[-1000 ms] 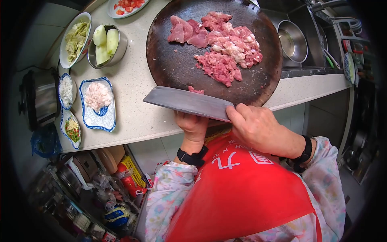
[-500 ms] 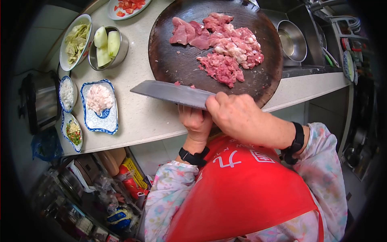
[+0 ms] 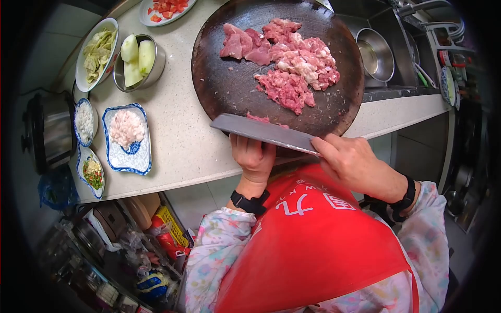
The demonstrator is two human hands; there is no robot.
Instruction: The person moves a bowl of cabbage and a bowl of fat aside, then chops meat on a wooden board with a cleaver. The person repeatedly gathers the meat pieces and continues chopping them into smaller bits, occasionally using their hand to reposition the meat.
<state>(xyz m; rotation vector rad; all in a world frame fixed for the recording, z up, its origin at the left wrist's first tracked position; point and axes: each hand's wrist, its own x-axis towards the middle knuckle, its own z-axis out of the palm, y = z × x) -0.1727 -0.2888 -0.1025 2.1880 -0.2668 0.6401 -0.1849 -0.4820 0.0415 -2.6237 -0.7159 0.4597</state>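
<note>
A round dark chopping board [image 3: 224, 88] lies on the pale counter [image 3: 177, 141], with chopped and chunked raw pink meat [image 3: 289, 60] piled on its far right. My right hand [image 3: 352, 164] grips the handle end of a broad cleaver [image 3: 263, 133], held flat over the board's near edge with bits of meat on the blade. My left hand [image 3: 253, 156] is tucked under the blade at the counter's edge. Its fingers are curled and partly hidden by the steel. A red apron covers my front.
Left of the board stand a blue-rimmed dish of pale mince [image 3: 126, 129], a steel bowl of cut vegetable [image 3: 138, 60], a plate of cabbage [image 3: 96, 49], a tomato plate [image 3: 164, 6] and two small dishes [image 3: 84, 121]. A cooker [image 3: 47, 130] sits far left. A steel pot [image 3: 376, 52] is in the sink.
The cleaver swung left over the counter, then came back right to the board's near edge. My right hand moved with it; my left hand stayed under the blade.
</note>
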